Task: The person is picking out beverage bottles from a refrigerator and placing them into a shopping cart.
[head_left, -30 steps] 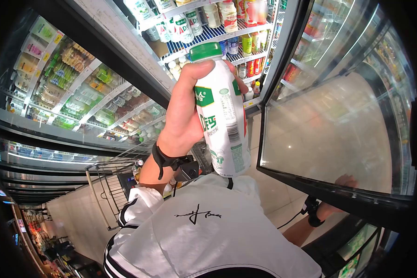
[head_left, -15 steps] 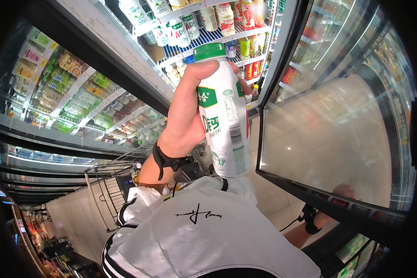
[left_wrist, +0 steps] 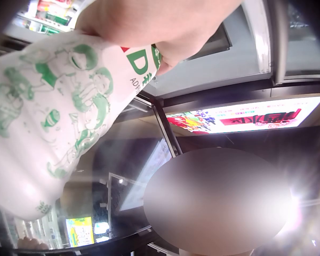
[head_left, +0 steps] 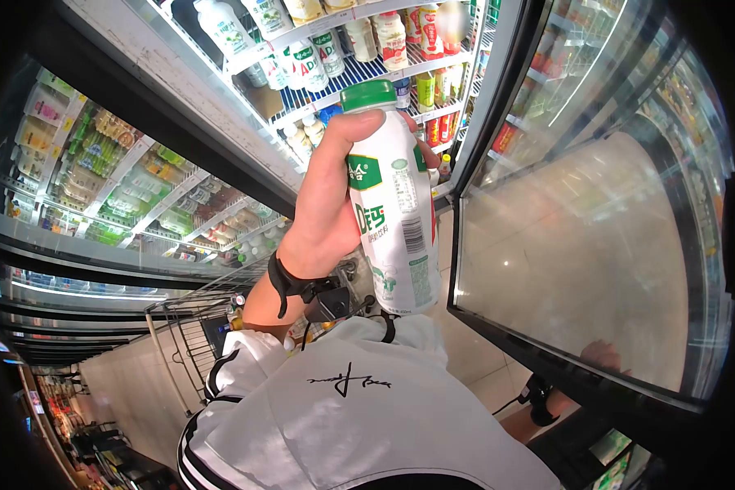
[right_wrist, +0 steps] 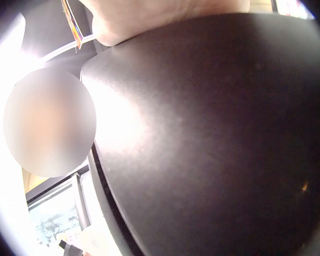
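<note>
My left hand (head_left: 322,196) grips a white milk-drink bottle (head_left: 396,237) with a green cap, holding it upright before my chest. The thumb lies across the bottle just below its cap, and fingertips show on the far side. The barcode and small print face me. In the left wrist view, green cartoon figures cover the lower part of the bottle (left_wrist: 53,101). Off to the right, my right hand (head_left: 600,358) holds the edge of the open fridge door (head_left: 572,261) and shows through its glass. The right wrist view has this hand (right_wrist: 165,16) against the dark door frame (right_wrist: 213,133).
The open fridge's shelves (head_left: 367,77) hold similar white bottles and other drinks ahead. Another glass-fronted cooler (head_left: 98,163) stands at left. A wire shopping cart (head_left: 188,335) with goods in it is close by my left elbow. Tiled floor (head_left: 482,367) shows below the door.
The view has shifted slightly, so the shelves appear lower and further left. My left hand keeps its grip on the bottle; the right hand stays at the door.
</note>
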Demonstrator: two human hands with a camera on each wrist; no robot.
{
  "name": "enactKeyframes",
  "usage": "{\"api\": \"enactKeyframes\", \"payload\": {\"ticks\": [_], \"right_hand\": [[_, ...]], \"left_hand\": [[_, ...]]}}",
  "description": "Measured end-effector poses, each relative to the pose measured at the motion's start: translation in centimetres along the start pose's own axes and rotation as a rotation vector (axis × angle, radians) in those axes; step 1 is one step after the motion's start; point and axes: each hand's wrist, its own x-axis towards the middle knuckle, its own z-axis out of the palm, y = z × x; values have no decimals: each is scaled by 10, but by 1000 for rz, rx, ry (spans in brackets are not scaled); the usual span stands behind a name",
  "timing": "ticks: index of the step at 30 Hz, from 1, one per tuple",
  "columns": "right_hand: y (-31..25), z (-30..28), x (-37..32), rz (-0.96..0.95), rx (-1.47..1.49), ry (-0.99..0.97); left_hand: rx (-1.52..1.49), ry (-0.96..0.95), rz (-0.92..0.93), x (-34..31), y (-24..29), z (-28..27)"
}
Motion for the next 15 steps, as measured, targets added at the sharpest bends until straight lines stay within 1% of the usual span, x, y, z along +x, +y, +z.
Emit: {"api": "enactKeyframes", "payload": {"ticks": [1, 2, 3, 5, 6, 8, 10, 12, 13, 15], "right_hand": [[2, 9, -2, -16, -56, 42], [10, 14, -5, -155, -428, 297], [7, 11, -5, -155, -428, 296], [-2, 1, -5, -106, -456, 10], [-3, 5, -4, -144, -587, -52], [-5, 5, -6, -127, -590, -39], [-6, 9, -6, -112, -591, -28], [-3, 18, -8, -133, -549, 75], [0, 20, -8, -137, -545, 73], [3, 21, -7, -137, 69, 253]], "left_hand": [[-1, 18, 5, 2, 0, -1], [-2, 36, 10, 4, 0, -1], [-4, 37, 10, 5, 0, -2], [-19, 64, 15, 8, 1, -4], [-20, 64, 15, 10, 1, -5], [-3, 25, 9, 12, 3, -10], [-4, 47, 10, 16, 4, -12], [-3, 65, 18, 22, 6, -16], [12, 79, 28, 27, 8, -21], [28, 87, 42, 39, 13, -31]]}}
